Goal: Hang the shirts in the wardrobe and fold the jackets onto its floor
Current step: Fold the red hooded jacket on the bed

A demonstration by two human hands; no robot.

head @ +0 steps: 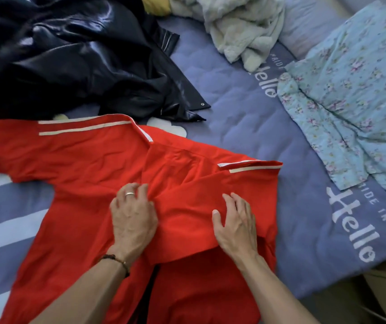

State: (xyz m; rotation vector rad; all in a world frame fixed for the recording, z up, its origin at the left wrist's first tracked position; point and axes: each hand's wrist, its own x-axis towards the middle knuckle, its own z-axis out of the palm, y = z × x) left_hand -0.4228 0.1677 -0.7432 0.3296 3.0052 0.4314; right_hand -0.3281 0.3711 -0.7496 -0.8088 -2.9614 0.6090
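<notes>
The left hand [133, 217] lies flat on the red jacket [89, 164], fingers spread and slightly bent at the tips, pressing the cloth; it wears a ring on one finger and a dark bracelet at the wrist. Just to its right, the right hand [235, 224] rests on the same garment with fingers straight and thumb out, flattening a folded-over panel of red fabric. Between the two hands the cloth bunches into a ridge.

The red jacket spreads out around both hands on the bed [245, 127], one sleeve with pale stripes reaching away to the left, the other striped cuff lying beyond the right hand. A dark opening runs down the garment below the hands, between the forearms.

Beyond the left hand, farther up the bed, a black leather jacket [75, 61] lies crumpled, its edge touching the red one. Beyond the right hand sits a heap of pale fleecy fabric [241, 29]. Well off to the right lies a light blue floral garment [350, 101], spread over the purple-blue bedcover printed with "Hello".
</notes>
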